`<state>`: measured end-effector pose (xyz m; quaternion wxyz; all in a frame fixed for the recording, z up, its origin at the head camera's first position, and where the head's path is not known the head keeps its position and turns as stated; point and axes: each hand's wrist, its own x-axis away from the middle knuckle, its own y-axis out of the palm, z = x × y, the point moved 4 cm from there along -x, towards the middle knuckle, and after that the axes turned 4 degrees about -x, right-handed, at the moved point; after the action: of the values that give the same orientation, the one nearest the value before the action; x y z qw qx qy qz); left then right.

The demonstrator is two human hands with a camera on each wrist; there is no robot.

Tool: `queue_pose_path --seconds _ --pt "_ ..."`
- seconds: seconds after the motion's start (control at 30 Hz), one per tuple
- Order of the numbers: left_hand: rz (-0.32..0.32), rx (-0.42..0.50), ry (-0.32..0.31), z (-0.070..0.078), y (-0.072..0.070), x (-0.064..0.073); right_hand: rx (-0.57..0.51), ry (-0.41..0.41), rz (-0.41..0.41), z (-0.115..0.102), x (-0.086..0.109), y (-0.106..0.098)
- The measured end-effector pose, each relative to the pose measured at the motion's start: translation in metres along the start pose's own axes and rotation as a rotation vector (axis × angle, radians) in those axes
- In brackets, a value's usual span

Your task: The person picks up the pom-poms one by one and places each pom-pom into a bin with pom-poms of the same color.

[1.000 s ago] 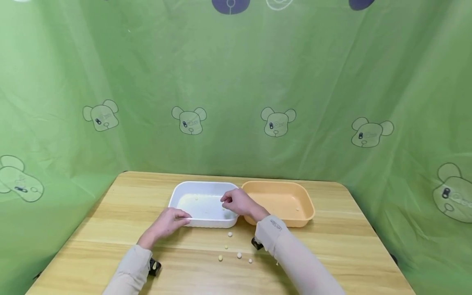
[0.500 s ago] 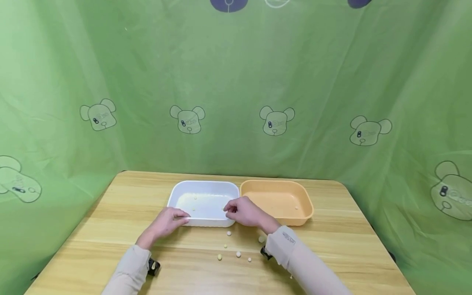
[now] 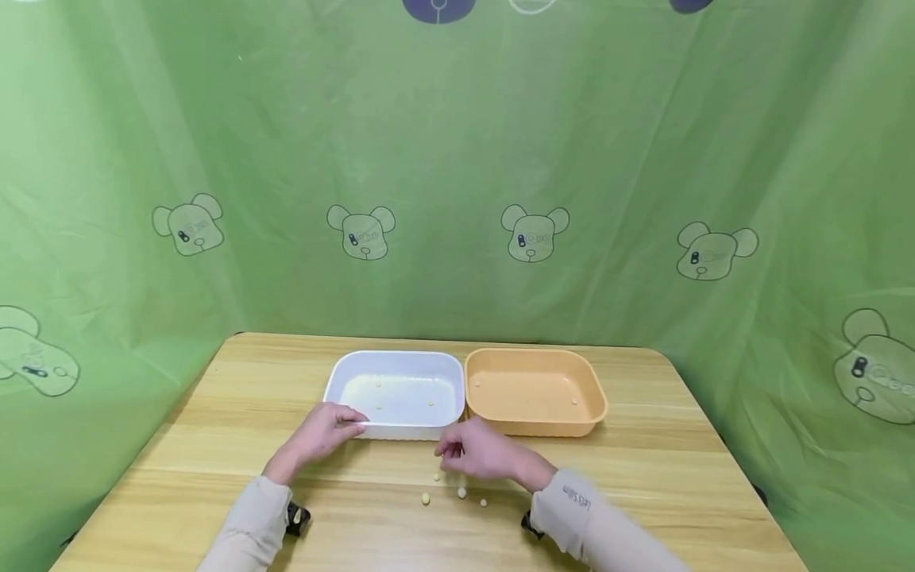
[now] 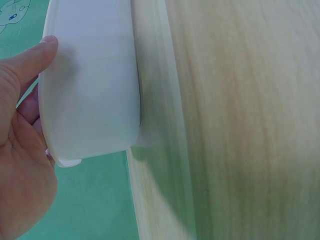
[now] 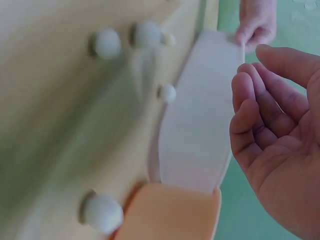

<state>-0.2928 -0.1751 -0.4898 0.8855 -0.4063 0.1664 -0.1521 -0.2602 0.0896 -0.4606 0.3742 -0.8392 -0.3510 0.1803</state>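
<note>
My left hand [image 3: 330,429] pinches the near rim of a white plastic tray [image 4: 95,100], thumb outside and fingers inside. Three small yellow balls lie in that tray, one of them a yellow ball [image 3: 431,403] at its right end. My right hand [image 3: 482,451] hovers over the table just in front of the trays, fingers loosely curled, with nothing between thumb and fingertips in the right wrist view. Below and beside it lie several small balls, among them a larger yellow ball [image 3: 426,499], a white ball [image 3: 461,493] and a smaller white ball [image 3: 484,503].
An orange tray [image 3: 536,429] stands against the right end of the white one, with a small pale ball [image 3: 574,402] and another pale ball [image 3: 477,384] inside. Both trays rest on a wooden table [image 3: 272,373], with a green curtain [image 3: 443,302] behind and at the sides.
My right hand has come out of the white tray toward me, now over the loose balls. One yellow ball in the tray has rolled left. The left hand keeps its place on the rim.
</note>
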Motion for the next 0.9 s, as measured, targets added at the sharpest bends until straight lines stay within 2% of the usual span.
queue_pose_path --seconds 0.3,0.9 --pt "0.003 0.004 0.013 0.002 -0.001 0.001 0.082 -0.081 -0.079 -0.001 0.003 0.026" --pt "0.008 0.007 0.015 0.000 0.000 0.000 0.269 -0.078 -0.162 -0.003 -0.003 0.044"
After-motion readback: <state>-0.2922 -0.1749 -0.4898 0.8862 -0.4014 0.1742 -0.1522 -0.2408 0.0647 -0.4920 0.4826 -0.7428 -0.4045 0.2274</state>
